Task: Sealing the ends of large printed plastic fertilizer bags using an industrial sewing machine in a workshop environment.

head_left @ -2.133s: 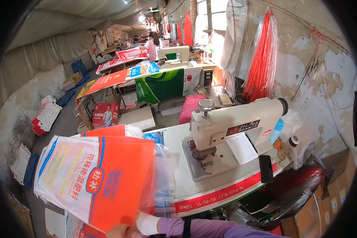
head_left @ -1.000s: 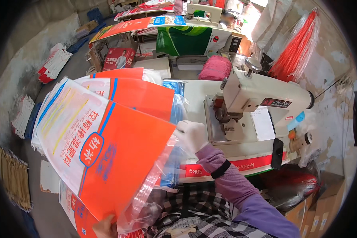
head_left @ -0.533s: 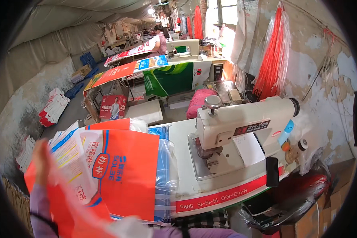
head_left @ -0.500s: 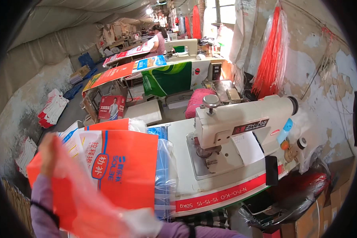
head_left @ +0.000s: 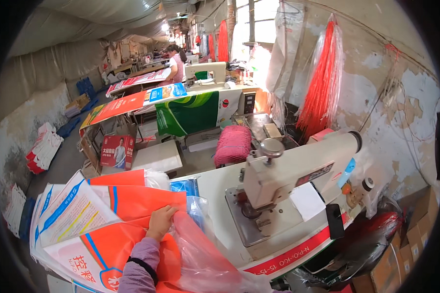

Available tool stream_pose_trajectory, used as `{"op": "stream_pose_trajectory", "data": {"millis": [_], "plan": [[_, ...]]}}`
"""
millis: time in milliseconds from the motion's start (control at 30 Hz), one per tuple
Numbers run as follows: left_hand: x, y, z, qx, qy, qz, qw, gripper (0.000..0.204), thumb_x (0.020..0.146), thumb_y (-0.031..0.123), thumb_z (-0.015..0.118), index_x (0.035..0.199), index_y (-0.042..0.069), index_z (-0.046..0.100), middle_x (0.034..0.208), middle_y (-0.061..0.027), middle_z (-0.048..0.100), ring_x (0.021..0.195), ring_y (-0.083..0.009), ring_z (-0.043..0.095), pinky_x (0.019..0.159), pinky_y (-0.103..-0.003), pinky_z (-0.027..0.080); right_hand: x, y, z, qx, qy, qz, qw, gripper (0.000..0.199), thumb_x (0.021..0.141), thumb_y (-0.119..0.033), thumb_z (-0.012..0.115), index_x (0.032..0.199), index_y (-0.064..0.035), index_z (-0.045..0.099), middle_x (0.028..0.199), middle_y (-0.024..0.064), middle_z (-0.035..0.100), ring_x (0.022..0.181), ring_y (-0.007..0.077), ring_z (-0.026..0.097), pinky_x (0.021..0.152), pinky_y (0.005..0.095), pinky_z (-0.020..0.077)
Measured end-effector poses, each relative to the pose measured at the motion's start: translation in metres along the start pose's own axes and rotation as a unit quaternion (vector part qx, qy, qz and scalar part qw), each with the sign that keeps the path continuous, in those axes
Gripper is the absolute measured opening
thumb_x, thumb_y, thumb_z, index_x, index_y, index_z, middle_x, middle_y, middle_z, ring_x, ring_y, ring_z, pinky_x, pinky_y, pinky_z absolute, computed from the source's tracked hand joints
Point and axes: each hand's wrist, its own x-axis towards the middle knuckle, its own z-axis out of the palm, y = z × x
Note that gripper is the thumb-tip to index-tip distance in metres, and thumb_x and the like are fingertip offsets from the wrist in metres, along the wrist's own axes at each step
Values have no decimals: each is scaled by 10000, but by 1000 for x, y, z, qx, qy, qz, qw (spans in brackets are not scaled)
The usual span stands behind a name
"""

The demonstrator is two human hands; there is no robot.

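My left hand (head_left: 161, 223), in a purple sleeve, is closed on the edge of an orange and white woven sack (head_left: 125, 239), its fingers curled over the top. A clear plastic liner (head_left: 198, 249) comes out of the sack beside it and stretches toward the lower edge. There my right hand (head_left: 255, 282), in a white glove, grips the liner's end; most of it is blurred or cut off. Under and behind the sack lie more orange and white sacks (head_left: 78, 207), with white printed panels fanned out at left.
A sewing machine (head_left: 278, 176) stands on the white table (head_left: 215, 190) to the right, a phone (head_left: 334, 220) at its front. Beyond are a pink twine roll (head_left: 233, 145), a red carton (head_left: 117, 152) and another person (head_left: 177, 66) at a bench. Red strands (head_left: 320, 83) hang on the wall.
My left hand has swung from the far left toward the middle, folding the sack over with its liner. The right hand has moved rightward to the lower edge. My view has shifted slightly.
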Motion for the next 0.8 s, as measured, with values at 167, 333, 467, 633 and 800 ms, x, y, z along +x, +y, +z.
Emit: {"op": "stream_pose_trajectory", "data": {"millis": [167,333,467,633,800], "plan": [[3,-5,3,8,3,-6,1000,199,821,101,564,991,140,660,818,-80,608,767,-305,634,634,-430,512,0,4,-3,-21,34,37,999,683,934,-388,376,1424,85,316,1315,255,521,1118,385,578,931,477,487],[4,-5,0,0,9,-8,1000,192,817,95,560,980,130,656,817,-80,608,769,-309,633,639,-432,513,0,6,-6,-23,46,22,998,671,940,-395,364,1417,75,332,1267,236,553,1050,347,612,861,430,524],[3,-4,-1,-16,16,-20,1000,209,816,91,565,997,134,659,819,-85,615,768,-318,631,646,-433,515,1,-4,-4,-65,32,42,996,682,938,-401,362,1423,76,325,1281,233,545,1065,346,600,885,428,513],[4,0,3,-18,7,-18,1000,216,817,96,574,1007,146,664,822,-91,619,768,-322,632,652,-434,515,-5,-19,13,-10,42,27,999,693,927,-396,370,1424,84,320,1335,242,505,1130,348,563,951,433,477],[1,0,-1,-26,23,-22,999,207,823,100,571,999,158,664,812,-85,618,762,-319,633,651,-433,513,-1,-7,8,-4,25,17,1000,669,938,-370,362,1417,94,322,1327,243,510,1133,348,564,955,437,474]]}}
